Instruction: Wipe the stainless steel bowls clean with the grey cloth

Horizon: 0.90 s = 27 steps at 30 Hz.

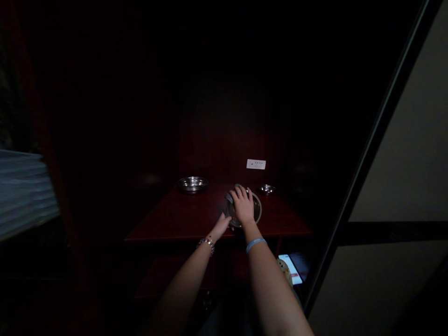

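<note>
My left hand (pixel 223 224) grips the lower left rim of a round metal bowl (pixel 258 208), its thumb on the inner side. Over the bowl, my right hand (pixel 242 204) presses a greyish cloth (pixel 229 198) against the upper left of it, fingers bent. The bowl is tilted, above the front part of a dark red shelf (pixel 196 217). Part of the bowl and most of the cloth are hidden by my right hand. Further back on the shelf are stacked metal bowls (pixel 192 184) at the left and a small metal dish (pixel 267 189) at the right.
A white socket plate (pixel 256 164) is on the back wall. Below the shelf at the right lies a lit phone (pixel 295 275). A pale sliding door (pixel 395 177) stands at the right, and a bluish-white ribbed stack (pixel 26 191) is at the far left.
</note>
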Each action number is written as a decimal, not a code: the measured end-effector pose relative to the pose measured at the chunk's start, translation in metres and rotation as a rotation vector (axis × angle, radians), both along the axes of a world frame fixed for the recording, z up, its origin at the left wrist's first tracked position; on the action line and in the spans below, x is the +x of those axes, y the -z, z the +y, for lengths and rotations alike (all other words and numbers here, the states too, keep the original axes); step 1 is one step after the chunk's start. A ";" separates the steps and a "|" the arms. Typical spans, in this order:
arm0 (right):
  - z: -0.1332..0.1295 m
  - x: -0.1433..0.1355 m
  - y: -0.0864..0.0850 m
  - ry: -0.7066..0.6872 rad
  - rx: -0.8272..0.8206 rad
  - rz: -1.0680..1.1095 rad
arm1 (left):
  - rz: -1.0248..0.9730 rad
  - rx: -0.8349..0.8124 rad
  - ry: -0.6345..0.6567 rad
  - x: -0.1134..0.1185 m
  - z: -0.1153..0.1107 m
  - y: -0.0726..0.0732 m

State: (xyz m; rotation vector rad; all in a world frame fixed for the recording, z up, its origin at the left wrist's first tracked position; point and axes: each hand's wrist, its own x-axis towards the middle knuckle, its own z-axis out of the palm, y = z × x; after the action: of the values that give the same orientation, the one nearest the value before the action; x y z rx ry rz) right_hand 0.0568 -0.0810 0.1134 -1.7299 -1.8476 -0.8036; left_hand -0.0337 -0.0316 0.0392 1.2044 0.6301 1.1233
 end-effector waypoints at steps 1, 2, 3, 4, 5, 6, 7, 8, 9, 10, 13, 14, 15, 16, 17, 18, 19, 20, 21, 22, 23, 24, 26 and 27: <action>-0.003 0.002 -0.001 0.062 0.019 0.078 | 0.037 -0.039 0.026 0.000 0.005 0.007; -0.006 0.003 -0.001 0.115 0.034 0.147 | 0.035 -0.057 0.044 0.000 0.008 0.011; -0.008 0.004 -0.001 0.161 0.048 0.207 | 0.038 -0.068 0.043 0.000 0.011 0.015; -0.009 0.004 -0.001 0.205 0.062 0.259 | 0.023 -0.071 0.039 0.000 0.013 0.016; -0.010 0.005 0.000 0.249 0.074 0.308 | 0.000 -0.072 0.034 0.000 0.014 0.016; -0.011 0.005 0.001 0.296 0.083 0.356 | -0.025 -0.075 0.028 0.000 0.014 0.016; -0.011 0.006 0.002 0.344 0.086 0.402 | -0.051 -0.081 0.018 -0.001 0.014 0.015; -0.011 0.007 0.003 0.384 0.073 0.447 | -0.079 -0.089 0.002 -0.002 0.014 0.013; -0.012 0.009 0.004 0.410 0.040 0.488 | -0.106 -0.096 -0.019 -0.003 0.013 0.012; -0.012 0.011 0.004 0.424 -0.009 0.526 | -0.127 -0.103 -0.042 -0.004 0.013 0.011; -0.011 0.016 0.005 0.445 -0.165 0.608 | -0.138 -0.117 -0.073 -0.005 0.012 0.010; -0.011 0.018 0.005 0.464 -0.196 0.628 | -0.128 -0.118 -0.067 -0.006 0.012 0.010; -0.011 0.019 0.006 0.488 -0.215 0.644 | -0.121 -0.117 -0.058 -0.006 0.011 0.010; -0.010 0.018 0.006 0.509 -0.227 0.655 | -0.121 -0.114 -0.050 -0.006 0.011 0.009; -0.009 0.017 0.006 0.521 -0.236 0.662 | -0.129 -0.109 -0.043 -0.006 0.011 0.009; -0.008 0.015 0.006 0.524 -0.239 0.663 | -0.144 -0.107 -0.039 -0.006 0.011 0.009; -0.006 0.011 0.007 0.521 -0.238 0.662 | -0.163 -0.109 -0.039 -0.007 0.011 0.009; -0.004 0.006 0.008 0.510 -0.237 0.661 | -0.186 -0.115 -0.042 -0.007 0.012 0.009; -0.002 0.000 0.009 0.501 -0.233 0.665 | -0.211 -0.123 -0.048 -0.007 0.012 0.009; 0.000 -0.007 0.010 0.497 -0.238 0.683 | -0.237 -0.130 -0.054 -0.007 0.013 0.008; 0.002 -0.015 0.011 0.482 -0.255 0.708 | -0.260 -0.134 -0.061 -0.007 0.014 0.008; 0.004 -0.022 0.012 0.470 -0.277 0.739 | -0.278 -0.137 -0.070 -0.007 0.015 0.008; 0.006 -0.035 0.013 0.428 -0.330 0.802 | -0.298 -0.147 -0.094 -0.007 0.017 0.008; 0.007 -0.040 0.013 0.410 -0.348 0.831 | -0.303 -0.155 -0.107 -0.006 0.018 0.007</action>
State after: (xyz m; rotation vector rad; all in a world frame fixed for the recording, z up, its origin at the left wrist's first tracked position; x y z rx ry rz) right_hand 0.0169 -0.0741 0.1003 -2.2280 -1.1127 0.1559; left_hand -0.0402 -0.0141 0.0318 0.8544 0.5420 1.2917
